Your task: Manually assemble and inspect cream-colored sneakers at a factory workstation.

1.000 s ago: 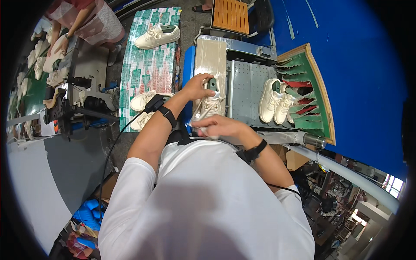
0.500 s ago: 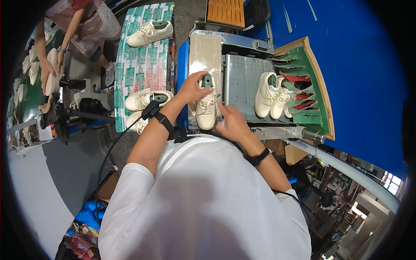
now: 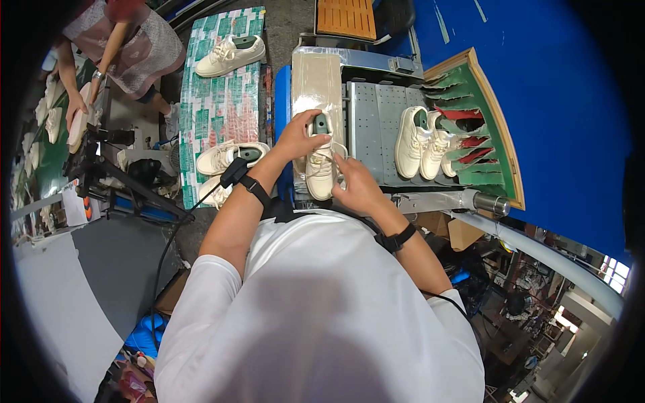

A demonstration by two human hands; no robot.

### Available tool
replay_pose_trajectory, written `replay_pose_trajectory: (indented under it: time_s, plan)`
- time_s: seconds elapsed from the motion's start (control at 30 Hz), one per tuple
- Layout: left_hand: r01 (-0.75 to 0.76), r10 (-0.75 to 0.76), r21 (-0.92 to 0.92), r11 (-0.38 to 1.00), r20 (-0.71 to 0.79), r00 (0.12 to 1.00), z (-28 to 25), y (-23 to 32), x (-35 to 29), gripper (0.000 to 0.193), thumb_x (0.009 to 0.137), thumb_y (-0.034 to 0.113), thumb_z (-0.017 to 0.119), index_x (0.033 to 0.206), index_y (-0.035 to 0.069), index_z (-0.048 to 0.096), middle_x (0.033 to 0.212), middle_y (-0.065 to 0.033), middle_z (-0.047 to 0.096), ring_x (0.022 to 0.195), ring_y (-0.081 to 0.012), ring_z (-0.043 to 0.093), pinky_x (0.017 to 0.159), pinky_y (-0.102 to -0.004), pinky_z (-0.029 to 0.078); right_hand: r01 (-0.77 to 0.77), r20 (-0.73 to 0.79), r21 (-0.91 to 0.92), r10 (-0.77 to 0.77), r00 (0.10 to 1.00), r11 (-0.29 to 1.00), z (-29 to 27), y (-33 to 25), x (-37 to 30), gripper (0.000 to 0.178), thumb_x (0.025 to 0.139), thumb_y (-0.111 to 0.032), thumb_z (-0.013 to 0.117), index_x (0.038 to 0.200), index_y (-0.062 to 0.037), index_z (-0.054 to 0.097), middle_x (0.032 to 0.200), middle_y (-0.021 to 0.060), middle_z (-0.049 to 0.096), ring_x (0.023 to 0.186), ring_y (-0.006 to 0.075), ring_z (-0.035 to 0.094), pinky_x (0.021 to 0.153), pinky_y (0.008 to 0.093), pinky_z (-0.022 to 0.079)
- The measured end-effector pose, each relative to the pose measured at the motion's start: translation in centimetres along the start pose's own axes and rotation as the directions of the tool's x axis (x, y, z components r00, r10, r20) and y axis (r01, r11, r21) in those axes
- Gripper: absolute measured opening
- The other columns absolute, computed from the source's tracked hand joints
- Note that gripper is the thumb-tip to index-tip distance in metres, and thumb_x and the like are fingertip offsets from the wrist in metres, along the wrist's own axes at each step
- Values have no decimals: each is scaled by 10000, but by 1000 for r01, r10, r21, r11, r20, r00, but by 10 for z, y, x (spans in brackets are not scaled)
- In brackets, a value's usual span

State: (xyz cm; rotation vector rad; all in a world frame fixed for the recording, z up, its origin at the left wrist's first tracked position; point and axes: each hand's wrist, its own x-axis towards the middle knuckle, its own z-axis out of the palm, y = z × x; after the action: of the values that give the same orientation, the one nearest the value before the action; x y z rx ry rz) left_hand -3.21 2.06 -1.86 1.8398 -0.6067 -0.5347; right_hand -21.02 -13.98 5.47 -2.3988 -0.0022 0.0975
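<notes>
A cream lace-up sneaker (image 3: 320, 183) with a dark green insert in its opening lies toe toward me on the near end of a beige, film-covered board. My left hand (image 3: 300, 139) is closed round its heel end, thumb across the opening. At the shoe's right side my right hand (image 3: 361, 189) has its forefinger tip at the shoelace (image 3: 325, 154), with a loop of lace running to the fingers. Its thumb sits lower, beside the toe, and the other fingers are curled. Just how the lace is gripped is hidden.
Several matching sneakers (image 3: 410, 144) stand right on a grey slatted conveyor (image 3: 379, 114), before a wood-framed opening (image 3: 500, 134) with torn green flaps. A taped, green-printed board (image 3: 225, 104) at left bears more sneakers. Far left, a co-worker's hands (image 3: 79, 111) hold a shoe.
My right forefinger has moved slightly up and left, onto the laces. My left hand keeps its hold on the heel. The co-worker's hands and shoe have shifted a little.
</notes>
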Motion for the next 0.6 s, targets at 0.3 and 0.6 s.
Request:
replay_pose_trajectory:
  time_s: [0.3,0.6]
  plan:
    - [68,-68,18,998,-13,998,-1,-2,-1,760,807,312,916,1458,98,587,1395,-208,619,1315,-352,602,1104,-416,488,-197,204,199,156,966,960,-17,-20,-45,649,856,-210,679,1440,59,592,1037,241,680,998,399,667,933,447,534]
    - [45,-45,0,999,-27,999,6,-9,-1,760,819,320,908,1468,101,580,1395,-213,611,1331,-367,589,1116,-431,479,54,44,-261,-44,998,964,-3,-13,-2,729,779,-193,716,1430,94,555,1040,230,652,1007,403,639,911,506,502]
